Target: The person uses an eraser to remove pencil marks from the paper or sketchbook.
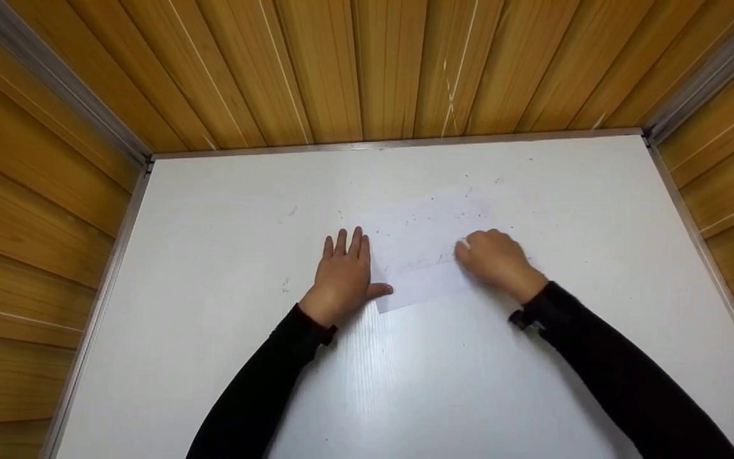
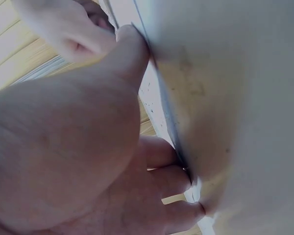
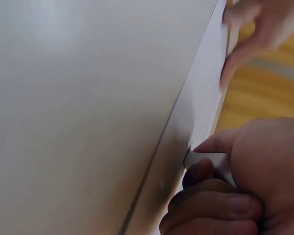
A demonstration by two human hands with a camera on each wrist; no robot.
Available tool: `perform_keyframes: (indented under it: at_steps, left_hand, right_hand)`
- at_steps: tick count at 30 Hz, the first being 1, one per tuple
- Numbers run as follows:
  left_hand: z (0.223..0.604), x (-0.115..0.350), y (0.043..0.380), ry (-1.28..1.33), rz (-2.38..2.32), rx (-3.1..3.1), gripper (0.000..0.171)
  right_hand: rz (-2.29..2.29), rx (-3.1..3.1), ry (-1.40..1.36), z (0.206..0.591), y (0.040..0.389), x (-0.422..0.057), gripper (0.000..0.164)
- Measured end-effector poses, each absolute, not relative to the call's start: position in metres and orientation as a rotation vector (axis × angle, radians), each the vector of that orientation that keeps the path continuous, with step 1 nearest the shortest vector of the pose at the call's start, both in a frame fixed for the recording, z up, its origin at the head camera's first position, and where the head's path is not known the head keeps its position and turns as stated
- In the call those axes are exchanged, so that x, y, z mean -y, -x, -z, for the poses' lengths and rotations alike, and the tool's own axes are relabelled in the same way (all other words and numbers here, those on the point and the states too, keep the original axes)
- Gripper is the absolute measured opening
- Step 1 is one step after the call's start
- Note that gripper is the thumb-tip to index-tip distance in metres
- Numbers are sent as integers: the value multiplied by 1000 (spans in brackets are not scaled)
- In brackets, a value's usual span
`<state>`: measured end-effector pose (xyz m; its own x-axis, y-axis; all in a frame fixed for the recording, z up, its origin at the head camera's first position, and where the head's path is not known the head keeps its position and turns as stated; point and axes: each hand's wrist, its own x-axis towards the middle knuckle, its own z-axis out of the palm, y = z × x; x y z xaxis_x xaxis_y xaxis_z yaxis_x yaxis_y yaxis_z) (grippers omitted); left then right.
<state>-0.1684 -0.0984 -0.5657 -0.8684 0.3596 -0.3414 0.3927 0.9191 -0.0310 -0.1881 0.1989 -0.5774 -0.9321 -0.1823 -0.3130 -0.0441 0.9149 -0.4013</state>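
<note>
A white sheet of paper (image 1: pixel 418 287) lies on the white table, with a faint grey smudged line (image 1: pixel 421 262) running across it. Straight-fingered, my left hand (image 1: pixel 343 280) presses flat at the paper's left edge, its thumb reaching over the lower left corner. On the right part of the sheet, my right hand (image 1: pixel 497 258) grips a white eraser (image 3: pixel 216 160) between thumb and curled fingers. The right wrist view shows the eraser's end down at the paper; most of it is hidden inside the hand.
Small dark crumbs (image 1: pixel 462 215) are scattered over the paper and the table (image 1: pixel 227 210) around it. Wood-patterned panels (image 1: pixel 380 70) stand behind the table and on both sides, with a metal strip (image 1: pixel 367 146) along the back edge.
</note>
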Motion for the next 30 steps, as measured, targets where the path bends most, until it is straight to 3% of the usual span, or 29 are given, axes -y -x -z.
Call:
perform_keyframes:
  at_steps: [4, 10, 15, 22, 28, 30]
  left_hand:
    - [564, 100, 170, -554, 146, -2742, 121]
    - [565, 100, 168, -565, 152, -2755, 119]
    - [568, 99, 166, -583, 134, -2754, 120]
    - [567, 98, 167, -615, 122, -2827, 118]
    - [568, 101, 167, -647, 30, -2865, 98]
    - [568, 101, 168, -640, 30, -2861, 99]
  right_hand:
    - [573, -2743, 56, 578, 190, -239, 59]
    - [632, -2752, 33, 582, 185, -239, 57]
    - [700, -2723, 73, 581, 175, -202, 52]
    - [709, -2684, 287, 563, 176, -115, 48]
    - [622, -2665, 459, 570, 175, -67, 44]
    - [611, -2684, 459, 574, 176, -65, 44]
